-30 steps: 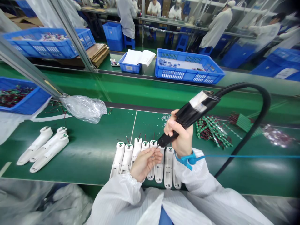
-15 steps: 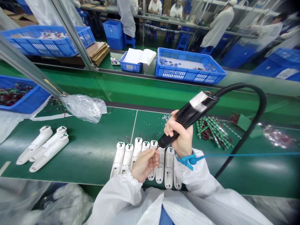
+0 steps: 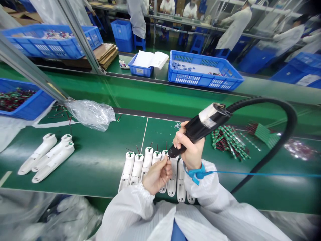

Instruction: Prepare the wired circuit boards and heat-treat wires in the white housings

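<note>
My right hand [image 3: 190, 147] is wrapped round a black electric screwdriver [image 3: 200, 124], which tilts down to the left. Its tip is at the top end of one white plastic housing [image 3: 165, 153] in a side-by-side row. My left hand [image 3: 158, 174] is closed in a pinch right by the tip; whatever its fingertips hold is too small or hidden to name. Small green circuit boards [image 3: 130, 154] with thin wires sit in the tops of the housings. Parts of the middle housings are hidden under my hands. Small screws [image 3: 177, 126] lie scattered behind the screwdriver.
Three more white housings [image 3: 54, 157] lie at the left. Wired green boards [image 3: 229, 142] are heaped at the right, with the screwdriver's thick black cable [image 3: 288, 110] arching over. A clear plastic bag [image 3: 91, 113] and a blue bin [image 3: 30, 107] are back left. Blue crates [image 3: 205, 72] stand beyond.
The screwdriver and my right hand have dipped slightly down and left, and its cable has swung right. My left hand stays pinched by the tip.
</note>
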`<state>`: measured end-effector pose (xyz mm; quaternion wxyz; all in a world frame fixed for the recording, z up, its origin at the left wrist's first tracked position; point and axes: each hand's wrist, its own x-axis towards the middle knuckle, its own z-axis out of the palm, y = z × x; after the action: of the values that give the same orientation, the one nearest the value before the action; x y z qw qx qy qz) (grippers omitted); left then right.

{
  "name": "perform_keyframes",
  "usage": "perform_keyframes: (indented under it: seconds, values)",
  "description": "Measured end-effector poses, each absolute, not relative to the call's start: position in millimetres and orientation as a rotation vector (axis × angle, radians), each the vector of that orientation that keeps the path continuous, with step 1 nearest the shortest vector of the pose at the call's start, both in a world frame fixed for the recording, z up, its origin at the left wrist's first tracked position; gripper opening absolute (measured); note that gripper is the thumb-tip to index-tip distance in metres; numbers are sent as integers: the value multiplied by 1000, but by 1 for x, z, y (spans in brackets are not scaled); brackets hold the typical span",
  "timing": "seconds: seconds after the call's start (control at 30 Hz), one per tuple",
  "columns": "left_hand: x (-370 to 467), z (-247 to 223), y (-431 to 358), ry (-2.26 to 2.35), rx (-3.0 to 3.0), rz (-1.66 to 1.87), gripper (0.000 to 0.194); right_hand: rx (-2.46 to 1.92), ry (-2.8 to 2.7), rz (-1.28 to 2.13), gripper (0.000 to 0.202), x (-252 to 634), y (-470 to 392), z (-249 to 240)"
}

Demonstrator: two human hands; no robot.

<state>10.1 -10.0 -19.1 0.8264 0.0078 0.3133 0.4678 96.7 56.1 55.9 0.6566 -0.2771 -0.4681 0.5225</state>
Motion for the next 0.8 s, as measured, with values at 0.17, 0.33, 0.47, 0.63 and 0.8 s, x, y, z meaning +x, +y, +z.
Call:
perform_keyframes:
  seconds: [0.17, 0.33, 0.47, 0.63, 0.8]
  values:
    - [10, -19, -12, 790, 43, 943, 16, -697, -1089, 1106, 22, 97, 73, 48]
    - [9, -20, -17, 800, 12, 966, 18, -785, -1133, 1079, 22, 98, 90, 37]
    - [10, -20, -17, 779, -49, 1035, 16, -800, -1136, 1102, 22, 96, 94, 30]
    - [8, -21, -15, 752, -90, 1034, 16, -821, -1154, 1126, 23, 93, 96, 26]
    - [9, -26, -15, 733, -37, 1052, 25, -849, -1185, 1156, 21, 91, 95, 28]
